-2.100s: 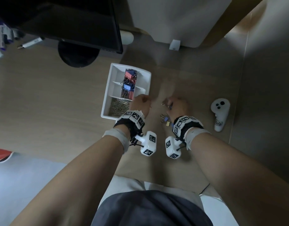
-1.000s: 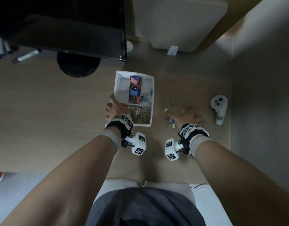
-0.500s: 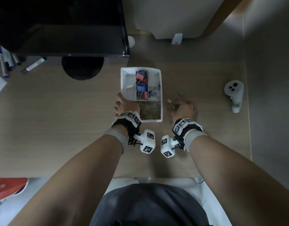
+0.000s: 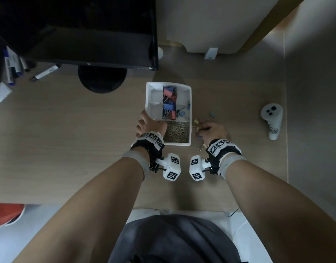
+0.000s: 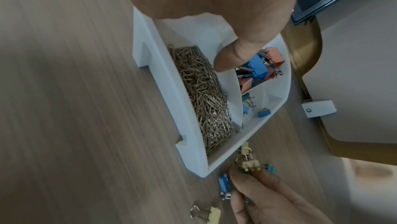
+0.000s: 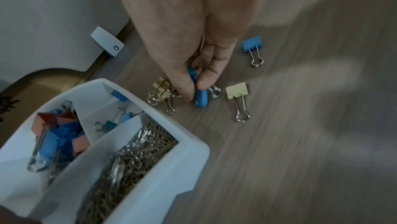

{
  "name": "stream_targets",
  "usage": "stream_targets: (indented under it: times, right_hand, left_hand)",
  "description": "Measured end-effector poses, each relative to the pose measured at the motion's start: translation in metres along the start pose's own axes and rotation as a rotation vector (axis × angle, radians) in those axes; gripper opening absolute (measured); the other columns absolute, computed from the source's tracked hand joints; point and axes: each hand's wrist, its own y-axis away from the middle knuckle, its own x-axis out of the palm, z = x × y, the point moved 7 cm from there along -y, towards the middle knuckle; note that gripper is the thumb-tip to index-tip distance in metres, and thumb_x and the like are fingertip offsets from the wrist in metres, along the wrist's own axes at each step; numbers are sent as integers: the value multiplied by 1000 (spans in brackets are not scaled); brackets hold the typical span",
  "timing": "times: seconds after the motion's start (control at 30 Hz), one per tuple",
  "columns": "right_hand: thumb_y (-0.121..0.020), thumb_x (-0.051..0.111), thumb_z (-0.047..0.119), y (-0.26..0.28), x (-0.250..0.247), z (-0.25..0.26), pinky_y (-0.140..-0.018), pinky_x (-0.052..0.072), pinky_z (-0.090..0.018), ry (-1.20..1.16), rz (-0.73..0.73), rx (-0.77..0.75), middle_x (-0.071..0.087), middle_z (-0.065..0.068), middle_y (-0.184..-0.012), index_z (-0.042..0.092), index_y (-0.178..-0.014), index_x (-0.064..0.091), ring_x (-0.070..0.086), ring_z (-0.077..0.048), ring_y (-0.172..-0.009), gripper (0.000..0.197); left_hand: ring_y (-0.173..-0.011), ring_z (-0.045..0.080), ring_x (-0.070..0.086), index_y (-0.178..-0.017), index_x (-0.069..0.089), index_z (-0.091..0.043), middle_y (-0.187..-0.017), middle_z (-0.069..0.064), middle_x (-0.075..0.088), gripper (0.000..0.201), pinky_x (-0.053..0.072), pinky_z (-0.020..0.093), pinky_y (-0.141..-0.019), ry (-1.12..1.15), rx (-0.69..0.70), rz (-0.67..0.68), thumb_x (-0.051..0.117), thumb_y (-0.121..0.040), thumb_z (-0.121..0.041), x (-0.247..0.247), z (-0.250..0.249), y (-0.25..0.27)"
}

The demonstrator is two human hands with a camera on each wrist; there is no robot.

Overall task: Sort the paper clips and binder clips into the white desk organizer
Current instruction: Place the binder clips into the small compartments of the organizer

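The white desk organizer (image 4: 190, 103) stands mid-desk. Gold paper clips (image 4: 176, 132) fill its near compartment, large red and blue binder clips (image 4: 169, 105) its middle one, and small clips (image 5: 262, 113) its right one. My left hand (image 4: 149, 123) grips the organizer's left wall, thumb (image 5: 234, 57) inside. Just right of the organizer, my right hand (image 4: 202, 129) pinches a bunch of small binder clips (image 6: 201, 99), blue and yellow, low over the desk. Loose small clips lie around it: a yellow one (image 6: 237, 90), a blue one (image 6: 251, 43) and a teal one (image 4: 212, 115).
A black monitor (image 4: 87, 31) on a round stand (image 4: 101, 80) rises behind the organizer. Markers (image 4: 44, 73) lie at the far left. A white controller (image 4: 271, 118) rests at the right, near a side wall. A white seat back (image 4: 210, 21) stands beyond the desk.
The organizer has been turned square and now sits close beside the loose clips. My left hand shifted to its left wall. My right hand has closed on several small clips.
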Motion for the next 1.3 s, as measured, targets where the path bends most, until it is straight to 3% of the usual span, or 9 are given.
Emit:
stream_targets:
  times: [0.07,0.13,0.23,0.43,0.53,0.7,0.83,0.97,1.3]
  right_hand:
    - [-73,78,12,-2,2,6,-82,58,-24,-39,-16,-1,76,3,-85,36,-76,75,72,-22,-84,24]
    - [-73,76,15,-5,1,17,-83,60,-38,-58,-30,-22,77,3,-84,36,-74,75,73,-22,-84,21]
    - [-79,74,15,-5,-9,46,-88,58,-31,-67,-63,-93,77,5,-95,27,-93,80,72,-16,-90,19]
    - [-79,79,17,-3,8,97,-96,54,-27,-80,40,-203,76,6,-99,24,-102,78,69,-12,-94,23]
    - [-84,69,17,-7,-6,93,-86,52,-22,-59,-54,-190,75,6,-105,25,-109,76,69,-14,-97,27]
    - [-88,65,14,-18,3,103,-88,54,-32,293,16,-287,57,-5,-132,36,-134,56,65,-26,-102,52]
    - [-88,70,21,-20,12,103,-85,57,-40,360,-44,-288,60,-7,-121,36,-119,67,65,-29,-98,34]
    - [-92,65,30,-10,6,103,-67,51,-28,354,-205,-280,71,2,-99,36,-101,74,67,-23,-80,14]
    - [-89,68,32,-11,-5,111,-71,48,-30,355,-162,-292,68,1,-106,34,-102,65,66,-25,-96,14]
  left_hand:
    - [-131,33,30,-147,13,-25,-144,12,34,87,27,52,-109,11,-1,14,64,-76,-25,-1,0,-1]
    - [-132,34,29,-147,13,-25,-144,12,33,89,27,52,-110,17,-7,30,64,-75,-22,-1,0,-1]
    - [-133,34,27,-147,13,-25,-144,11,32,91,26,53,-110,21,-19,58,63,-72,-15,-1,0,0]
    - [-135,33,25,-147,12,-21,-145,11,30,88,24,51,-113,16,-38,62,63,-75,-15,-3,-1,0]
    - [-132,33,27,-146,14,-24,-142,11,33,88,25,52,-111,41,-27,65,62,-72,-14,-3,0,0]
    - [-132,34,27,-146,14,-25,-143,11,32,92,26,51,-111,75,-27,88,65,-71,-11,-2,0,-3]
    - [-129,35,30,-147,15,-22,-141,13,33,92,28,48,-111,82,-7,91,68,-72,-13,-2,0,-5]
    - [-129,35,30,-147,14,-23,-141,12,33,93,29,46,-109,64,-18,98,67,-72,-13,-1,2,-7]
    - [-129,35,30,-146,16,-25,-140,12,34,89,28,49,-110,78,-27,89,65,-72,-12,-2,0,-4]
